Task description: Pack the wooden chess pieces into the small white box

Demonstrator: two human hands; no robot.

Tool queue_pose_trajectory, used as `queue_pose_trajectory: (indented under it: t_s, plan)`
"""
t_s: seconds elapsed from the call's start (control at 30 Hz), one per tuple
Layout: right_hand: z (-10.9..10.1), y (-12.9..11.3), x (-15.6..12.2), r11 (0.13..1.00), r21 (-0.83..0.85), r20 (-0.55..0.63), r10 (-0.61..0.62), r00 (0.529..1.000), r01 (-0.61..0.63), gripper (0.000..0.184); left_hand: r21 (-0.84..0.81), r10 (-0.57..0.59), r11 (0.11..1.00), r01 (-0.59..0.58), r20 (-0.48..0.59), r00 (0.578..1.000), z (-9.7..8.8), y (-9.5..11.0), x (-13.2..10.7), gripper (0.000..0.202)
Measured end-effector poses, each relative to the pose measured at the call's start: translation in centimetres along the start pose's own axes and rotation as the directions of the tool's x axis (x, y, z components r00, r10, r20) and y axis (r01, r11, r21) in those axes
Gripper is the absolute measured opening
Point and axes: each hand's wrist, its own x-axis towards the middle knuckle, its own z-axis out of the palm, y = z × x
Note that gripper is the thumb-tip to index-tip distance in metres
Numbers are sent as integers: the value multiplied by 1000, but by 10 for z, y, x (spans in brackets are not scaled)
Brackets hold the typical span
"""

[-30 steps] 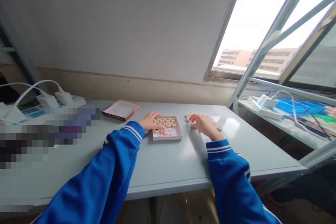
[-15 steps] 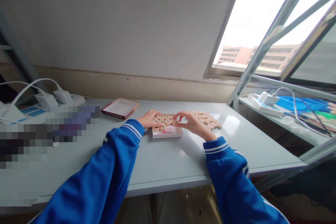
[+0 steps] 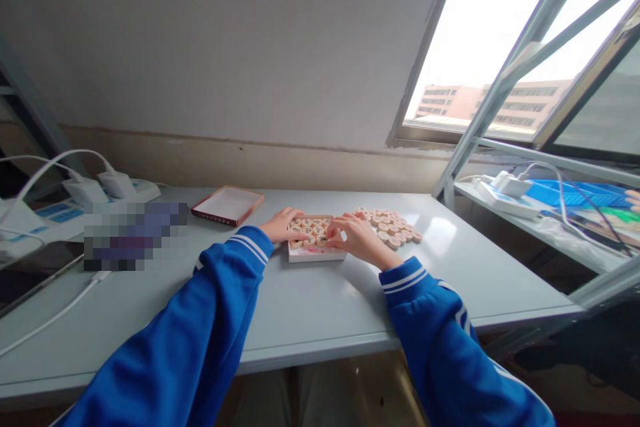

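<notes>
1. Wooden discs (image 3: pixel 311 227) marked with dark characters are laid flat in rows inside a shallow white box (image 3: pixel 316 255). The box is set at the centre of the frame on the grey worktop (image 3: pixel 310 313).
2. The far part of the box is judged filled. A strip along its near edge, where pink print shows, is left bare.
3. More loose discs (image 3: pixel 396 228) are left outside in a cluster, just right of the box.
4. A red-edged lid (image 3: pixel 229 205) is set apart, to the upper left of the box, hollow side up.
5. The left hand (image 3: pixel 281 225) is laid on the discs at the box's left side, with the fingers stretched out and nothing gripped.
6. The right hand (image 3: pixel 353 239) is held over the box's right edge with the fingers curled. Whether a disc is pinched cannot be told, since the fingertips are hidden.
7. The box's right-hand rows are covered by that hand. The characters are too small to be read, and no count can be made.
</notes>
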Motion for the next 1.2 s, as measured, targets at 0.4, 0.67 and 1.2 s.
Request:
queue_pose_trajectory:
  t_s: [0.4, 0.67, 1.2]
  plan:
    - [-27, 52, -28, 945, -84, -24, 314, 949, -315, 17, 71, -16, 997, 18, -29, 999, 0, 8, -2, 74]
    - [-32, 72, -55, 956, -151, 28, 260, 965, -253, 12, 23, 17, 1000, -16, -51, 999, 4, 0, 3, 73]
    - [-15, 26, -1, 1000, 1, 60, -17, 998, 17, 19, -24, 13, 1000, -15, -67, 998, 6, -2, 4, 69]
